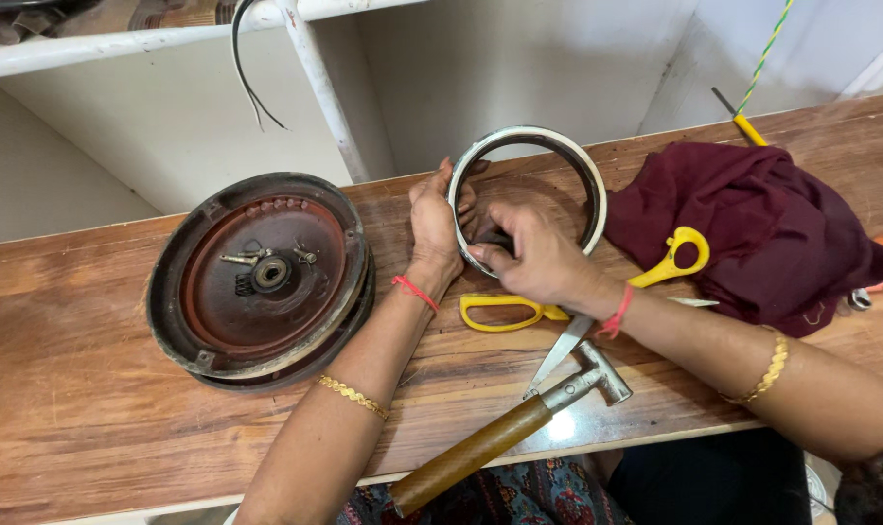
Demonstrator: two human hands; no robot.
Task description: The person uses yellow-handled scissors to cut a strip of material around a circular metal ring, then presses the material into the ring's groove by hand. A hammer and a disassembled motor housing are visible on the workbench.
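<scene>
Both hands work on a metal ring (pixel 558 146) that stands tilted near the far edge of the wooden bench (pixel 91 389), about midway along it. The left hand (pixel 437 226) is closed around the ring's left rim, thumb inside and fingers outside. The right hand (pixel 534 258) is curled at the ring's lower rim, its fingertips pinching something small and dark against the inner side; what that piece is cannot be made out.

Just beside the right wrist, toward the near edge, lies a pair of scissors with yellow handles (pixel 505 313), blades pointing toward the near edge, one handle loop resting on a maroon cloth (pixel 753 224). The cloth is bunched toward the right end of the bench. A hammer (pixel 519 428) with a wooden handle lies at the near edge, its metal head touching the scissor blades, its handle overhanging the edge.

Left of the hands, well apart from the ring, sits 1 round, rusty reddish-brown motor housing (pixel 262 277), open side up, with a bearing at its centre. A yellow-handled tool (pixel 748 126) leans at the far edge behind the cloth.
</scene>
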